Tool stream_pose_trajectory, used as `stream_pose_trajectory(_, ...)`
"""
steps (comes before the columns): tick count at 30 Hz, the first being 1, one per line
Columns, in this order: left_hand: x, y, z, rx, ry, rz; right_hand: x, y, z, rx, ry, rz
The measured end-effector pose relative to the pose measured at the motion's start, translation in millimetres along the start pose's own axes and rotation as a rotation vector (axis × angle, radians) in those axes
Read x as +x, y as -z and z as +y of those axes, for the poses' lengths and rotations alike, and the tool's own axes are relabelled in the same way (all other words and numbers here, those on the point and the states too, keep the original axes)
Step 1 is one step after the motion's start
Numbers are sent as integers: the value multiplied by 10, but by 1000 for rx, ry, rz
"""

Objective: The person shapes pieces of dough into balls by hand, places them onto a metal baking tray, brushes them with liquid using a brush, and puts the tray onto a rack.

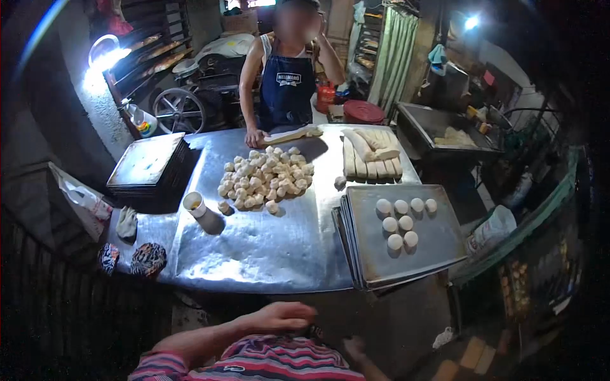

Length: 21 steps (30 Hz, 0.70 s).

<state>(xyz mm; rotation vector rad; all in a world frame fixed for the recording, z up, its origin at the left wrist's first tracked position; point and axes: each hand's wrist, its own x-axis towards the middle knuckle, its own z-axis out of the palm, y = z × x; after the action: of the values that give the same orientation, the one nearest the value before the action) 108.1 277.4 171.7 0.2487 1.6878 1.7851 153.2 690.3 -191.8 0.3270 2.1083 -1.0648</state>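
Observation:
My left hand (283, 315) is held across my striped shirt, below the near edge of the metal table (254, 254). Its visible fingers look stretched out, and I see nothing held in them; the underside is hidden. My right hand (354, 346) hangs low by my side, dim and small, with its fingers unclear. Neither hand touches the table. Closest on the tabletop is a stack of baking trays (438, 238), the top one bearing several round dough balls (394, 241). A heap of dough pieces (267, 178) lies mid-table.
Across the table, a person in a dark apron (286, 95) rests one hand near a long dough strip (289, 136). Dough logs (372, 155) lie at the back right. A white cup (194, 204), stacked trays (146, 160) and patterned cloth bundles (149, 259) sit on the left.

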Motion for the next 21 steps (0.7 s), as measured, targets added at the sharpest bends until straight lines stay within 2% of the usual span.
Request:
stream_pose_trajectory(1,65,-195,514,-71,-191,-173,-144,79,-27,28,-46,72)
stream_pose_trajectory(2,122,-279,1015,271,-612,-346,-287,146,-72,56,-88,146)
stream_pose_trajectory(3,117,-505,1415,291,-963,-412,-420,186,-125,85,-125,210)
stream_pose_trajectory(4,-40,-783,1744,73,-1050,-604,-565,217,-220,110,-158,267)
stream_pose_trajectory(6,-363,-1061,2067,-152,-1211,-825,-837,174,-455,148,-185,354)
stream_pose_trajectory(8,-571,-1100,2295,-153,-1285,-917,-1010,120,-730,183,-168,412)
stream_pose_trajectory(15,-850,-874,2749,37,-1461,-902,-1608,21,-2249,200,91,471)
stream_pose_trajectory(19,-867,-888,2992,160,-1538,-808,-1909,170,-2900,172,257,479)
stream_pose_trajectory(21,-821,-900,3132,286,-1555,-685,-2165,284,-3367,151,339,482)
